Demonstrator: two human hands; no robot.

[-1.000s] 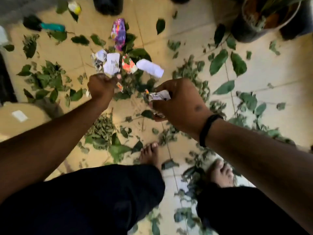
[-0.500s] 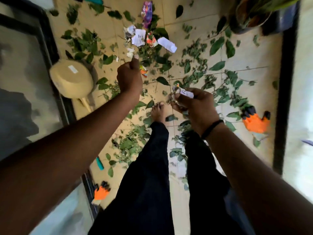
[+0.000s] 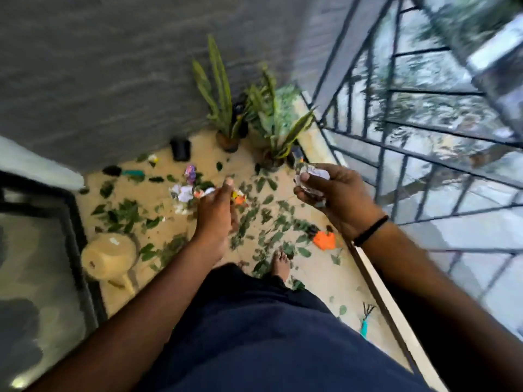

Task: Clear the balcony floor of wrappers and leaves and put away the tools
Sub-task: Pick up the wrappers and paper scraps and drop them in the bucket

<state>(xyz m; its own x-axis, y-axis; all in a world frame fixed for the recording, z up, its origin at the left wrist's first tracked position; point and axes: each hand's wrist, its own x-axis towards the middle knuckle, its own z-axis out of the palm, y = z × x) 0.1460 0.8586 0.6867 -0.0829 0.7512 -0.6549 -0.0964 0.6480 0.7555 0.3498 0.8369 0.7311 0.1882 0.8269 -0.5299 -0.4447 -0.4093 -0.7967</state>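
Two bare hands of mine reached out over the balcony floor (image 3: 317, 267), seen from above while I stood barefoot in dark trousers. My right hand (image 3: 336, 198) was raised near the black metal railing (image 3: 396, 154), its fingers (image 3: 307, 178) closed around a crumpled bunch of whitish wrappers (image 3: 314, 174). My left hand (image 3: 216, 212) hung lower over the middle of the floor, thumb pointing forward; motion blur kept me from telling whether its fingers gripped anything. Beyond it, a small heap of wrappers (image 3: 185, 193), white, purple and orange, lay among scattered green leaves (image 3: 124, 213) that covered much of the tan tiles. A cream watering can (image 3: 109, 257) lay beside the dark door frame on my left. An orange glove (image 3: 325, 240) rested on the floor just under my right wrist, and a small teal-handled rake (image 3: 366, 321) lay near the ledge by my right leg. Another teal-handled tool (image 3: 127, 172) lay close to the grey wall. Potted plants (image 3: 226, 108) with long striped leaves stood in the far corner, next to an empty black pot (image 3: 180, 148).
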